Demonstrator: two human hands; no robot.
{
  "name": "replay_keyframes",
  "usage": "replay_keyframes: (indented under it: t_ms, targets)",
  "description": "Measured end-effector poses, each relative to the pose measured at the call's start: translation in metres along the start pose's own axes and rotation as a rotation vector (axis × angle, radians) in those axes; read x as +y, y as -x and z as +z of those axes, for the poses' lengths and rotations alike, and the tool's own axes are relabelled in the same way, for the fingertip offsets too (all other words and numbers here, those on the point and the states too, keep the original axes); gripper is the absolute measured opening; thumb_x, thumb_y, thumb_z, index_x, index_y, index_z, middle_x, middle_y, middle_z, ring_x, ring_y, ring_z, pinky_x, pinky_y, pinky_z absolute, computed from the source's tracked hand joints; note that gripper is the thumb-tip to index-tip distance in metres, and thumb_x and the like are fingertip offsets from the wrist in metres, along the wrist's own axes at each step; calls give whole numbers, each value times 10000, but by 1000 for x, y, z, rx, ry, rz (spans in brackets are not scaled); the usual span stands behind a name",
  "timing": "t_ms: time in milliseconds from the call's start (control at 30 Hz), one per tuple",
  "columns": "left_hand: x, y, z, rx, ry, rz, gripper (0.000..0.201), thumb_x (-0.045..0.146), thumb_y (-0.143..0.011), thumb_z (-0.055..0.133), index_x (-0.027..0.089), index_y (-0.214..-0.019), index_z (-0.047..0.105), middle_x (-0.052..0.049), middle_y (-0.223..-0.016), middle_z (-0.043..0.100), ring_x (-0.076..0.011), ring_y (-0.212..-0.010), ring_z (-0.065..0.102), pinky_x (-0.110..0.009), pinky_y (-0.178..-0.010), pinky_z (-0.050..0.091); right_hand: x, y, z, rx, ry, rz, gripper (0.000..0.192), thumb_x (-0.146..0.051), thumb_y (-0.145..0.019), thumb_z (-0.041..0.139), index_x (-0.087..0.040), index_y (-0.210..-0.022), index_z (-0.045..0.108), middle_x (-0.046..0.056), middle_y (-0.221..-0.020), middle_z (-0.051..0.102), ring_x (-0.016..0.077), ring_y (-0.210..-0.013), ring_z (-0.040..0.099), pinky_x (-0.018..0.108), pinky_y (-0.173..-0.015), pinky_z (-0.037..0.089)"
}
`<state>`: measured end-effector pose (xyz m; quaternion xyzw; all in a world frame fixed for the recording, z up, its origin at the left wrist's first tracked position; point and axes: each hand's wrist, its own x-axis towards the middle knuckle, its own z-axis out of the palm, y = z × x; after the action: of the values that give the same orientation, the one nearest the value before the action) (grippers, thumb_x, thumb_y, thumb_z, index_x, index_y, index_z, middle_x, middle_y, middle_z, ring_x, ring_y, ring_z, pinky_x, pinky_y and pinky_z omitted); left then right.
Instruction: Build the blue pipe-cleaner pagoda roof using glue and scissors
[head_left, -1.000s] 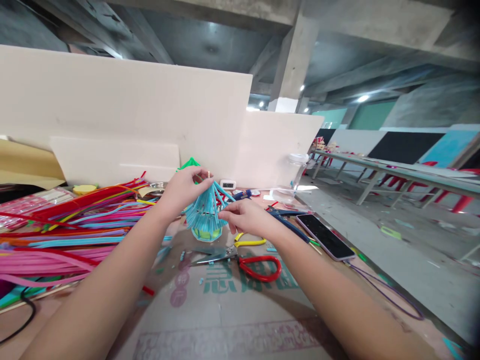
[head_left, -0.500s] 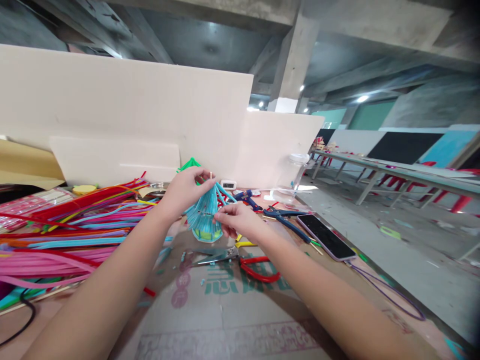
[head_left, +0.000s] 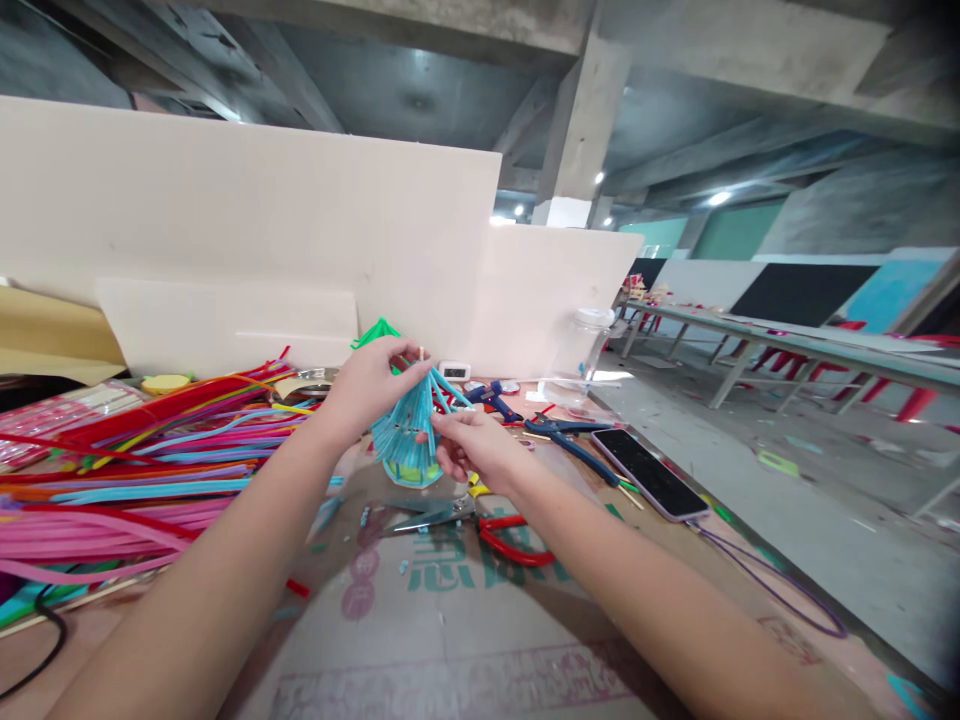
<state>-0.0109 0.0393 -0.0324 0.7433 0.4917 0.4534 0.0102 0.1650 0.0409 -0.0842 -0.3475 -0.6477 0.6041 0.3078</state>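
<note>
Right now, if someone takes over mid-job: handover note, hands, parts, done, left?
Left hand: pinches the top of the blue pipe-cleaner cone, held upright above the table.
Right hand: fingers on the cone's strands at its right side.
Parts: loose pipe cleaners piled to the left; red-handled scissors lie in front of the cone; phone to the right.
Done: strands gathered at the top, fanned over a ring at the base.
Left: probably evening out the right-side strands; how much remains cannot be told.
</note>
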Motion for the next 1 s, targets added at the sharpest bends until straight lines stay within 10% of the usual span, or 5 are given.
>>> replay_keyframes:
  t_ms: [1000]
  targets:
    - [-2,-2,-4,-77,23,20,315,459,-852,552,192,-959,679,-51,-972,705,-221,-923,638,-337,-816,484,-8,6,0,53,342,-75,284,-306,-930,419,-185,-700,533,-45,-459,563,79,-342,429,192,-385,352]
